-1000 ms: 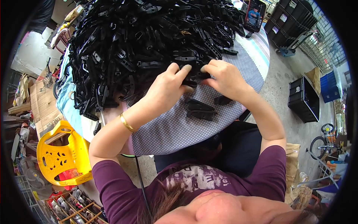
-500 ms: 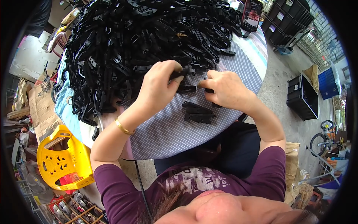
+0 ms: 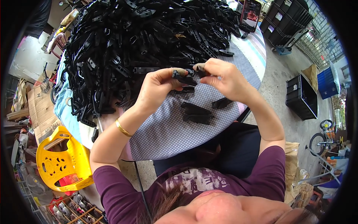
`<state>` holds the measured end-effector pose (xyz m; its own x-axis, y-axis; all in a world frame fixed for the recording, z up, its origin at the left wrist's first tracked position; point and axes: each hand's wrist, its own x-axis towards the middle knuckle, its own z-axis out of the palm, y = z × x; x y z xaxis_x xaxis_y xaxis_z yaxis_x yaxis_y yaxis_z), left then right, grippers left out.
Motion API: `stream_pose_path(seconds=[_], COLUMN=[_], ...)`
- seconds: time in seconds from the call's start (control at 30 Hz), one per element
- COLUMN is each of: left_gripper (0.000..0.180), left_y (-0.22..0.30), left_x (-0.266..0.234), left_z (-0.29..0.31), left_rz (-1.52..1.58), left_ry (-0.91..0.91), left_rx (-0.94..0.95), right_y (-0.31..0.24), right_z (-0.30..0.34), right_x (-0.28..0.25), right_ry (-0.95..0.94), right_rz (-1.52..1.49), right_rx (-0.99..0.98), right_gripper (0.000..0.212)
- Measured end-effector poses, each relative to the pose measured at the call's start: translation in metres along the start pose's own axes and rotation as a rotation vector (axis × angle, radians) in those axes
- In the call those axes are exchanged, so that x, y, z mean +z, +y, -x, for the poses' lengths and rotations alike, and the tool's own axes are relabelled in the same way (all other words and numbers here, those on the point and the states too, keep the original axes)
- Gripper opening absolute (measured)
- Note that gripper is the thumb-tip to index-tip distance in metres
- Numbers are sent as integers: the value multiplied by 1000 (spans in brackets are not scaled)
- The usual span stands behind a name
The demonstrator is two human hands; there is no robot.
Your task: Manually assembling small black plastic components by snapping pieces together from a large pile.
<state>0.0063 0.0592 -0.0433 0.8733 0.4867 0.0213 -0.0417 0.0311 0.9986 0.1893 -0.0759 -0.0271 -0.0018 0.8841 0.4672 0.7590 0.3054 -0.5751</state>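
My left hand (image 3: 154, 87) is closed on a black plastic part (image 3: 183, 78), pinched between thumb and fingers just above the cloth. Close by on the right, my right hand (image 3: 226, 77) pinches something small and dark, mostly hidden by its fingers. Fingertips of both hands wear drab coverings. The two hands almost meet over the near edge of a big heap of black plastic parts (image 3: 149, 41). Below them on the cloth lie a few loose black parts (image 3: 197, 109), with another black part (image 3: 222, 103) beside my right wrist.
A dotted grey cloth (image 3: 160, 138) covers the round table. A phone (image 3: 250, 15) stands upright at its far right. To the left is a yellow plastic chair (image 3: 63, 164). Black crates (image 3: 302, 96) and a blue bin (image 3: 328, 83) stand on the floor at right.
My right hand has moved up and left toward my left hand, uncovering a black part on the cloth. The part in my left hand has turned, its end now pointing down to the right.
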Motion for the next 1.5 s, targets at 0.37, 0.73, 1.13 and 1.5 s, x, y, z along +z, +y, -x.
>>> stream_pose_path(seconds=[0.37, 0.73, 1.13, 1.5], left_gripper=[35, 41, 40, 36], left_y=[-2, 9, 15, 34], left_x=[15, 22, 18, 12], left_z=[3, 15, 16, 19], left_rz=[110, 53, -199, -490], left_ry=[65, 60, 29, -55], left_rx=[5, 57, 298, 212], right_y=[-34, -41, -23, -19], right_z=[6, 6, 3, 5], right_x=[23, 24, 9, 5], right_ry=[40, 85, -3, -83], right_rz=[481, 546, -26, 6], right_rx=[-78, -82, 153, 3], right_gripper=[29, 38, 33, 30])
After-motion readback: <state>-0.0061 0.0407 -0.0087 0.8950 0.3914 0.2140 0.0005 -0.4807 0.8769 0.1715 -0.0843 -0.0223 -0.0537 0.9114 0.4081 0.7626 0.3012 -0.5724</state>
